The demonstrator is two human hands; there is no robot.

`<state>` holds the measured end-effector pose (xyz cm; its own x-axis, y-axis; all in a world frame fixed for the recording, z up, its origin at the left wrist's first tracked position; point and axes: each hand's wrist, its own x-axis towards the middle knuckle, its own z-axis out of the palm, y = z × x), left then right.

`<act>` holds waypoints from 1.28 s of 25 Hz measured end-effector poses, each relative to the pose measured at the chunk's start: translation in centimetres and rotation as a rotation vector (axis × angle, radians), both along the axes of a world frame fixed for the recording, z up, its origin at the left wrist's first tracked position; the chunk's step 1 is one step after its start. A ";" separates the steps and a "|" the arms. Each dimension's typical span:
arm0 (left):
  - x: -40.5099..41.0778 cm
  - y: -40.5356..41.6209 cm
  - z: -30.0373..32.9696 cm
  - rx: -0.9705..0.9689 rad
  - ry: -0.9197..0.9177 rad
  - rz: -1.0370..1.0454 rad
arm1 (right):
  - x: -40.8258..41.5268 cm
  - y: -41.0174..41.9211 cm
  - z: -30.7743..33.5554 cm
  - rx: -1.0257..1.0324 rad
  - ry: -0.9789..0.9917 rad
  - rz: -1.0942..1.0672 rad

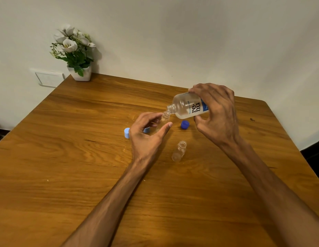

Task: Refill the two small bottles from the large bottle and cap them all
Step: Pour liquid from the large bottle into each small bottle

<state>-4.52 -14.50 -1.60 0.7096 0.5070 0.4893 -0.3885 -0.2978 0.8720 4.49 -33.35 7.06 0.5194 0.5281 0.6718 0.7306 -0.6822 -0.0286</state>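
My right hand (217, 114) grips the large clear bottle (188, 105), uncapped and tipped to the left, its neck over the mouth of a small clear bottle (165, 117). My left hand (146, 134) holds that small bottle upright between fingers and thumb. A second small clear bottle (179, 151) stands uncapped on the wooden table (83, 157), nearer to me. A dark blue cap (185, 124) lies below the large bottle. One light blue cap (127, 133) lies left of my left hand, and another light blue cap (146, 130) shows partly behind my fingers.
A white pot of white flowers (75, 52) stands at the table's far left corner against the wall. A wall socket plate (49, 78) is beside it. The table's right edge runs diagonally at the right.
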 end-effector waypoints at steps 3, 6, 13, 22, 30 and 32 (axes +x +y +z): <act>0.0 0.0 0.0 -0.005 0.004 -0.001 | 0.0 0.0 0.0 -0.002 -0.004 0.001; 0.0 0.1 0.0 0.006 0.000 -0.001 | 0.0 0.1 0.0 -0.004 -0.006 0.000; 0.0 0.0 0.1 0.017 -0.010 0.002 | 0.0 0.1 0.2 -0.010 -0.007 0.001; 0.1 0.1 -0.1 0.007 -0.018 -0.009 | 0.0 0.1 0.2 -0.006 -0.009 -0.002; 0.2 0.1 -0.2 -0.001 -0.008 -0.014 | -0.1 0.2 0.3 -0.003 -0.017 0.001; 0.2 0.1 -0.1 -0.004 -0.013 -0.018 | -0.1 0.2 0.3 -0.002 -0.020 -0.002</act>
<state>-4.36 -14.36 -1.74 0.7121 0.4961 0.4967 -0.4051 -0.2875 0.8679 4.37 -33.19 7.33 0.5069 0.5284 0.6811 0.7299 -0.6834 -0.0131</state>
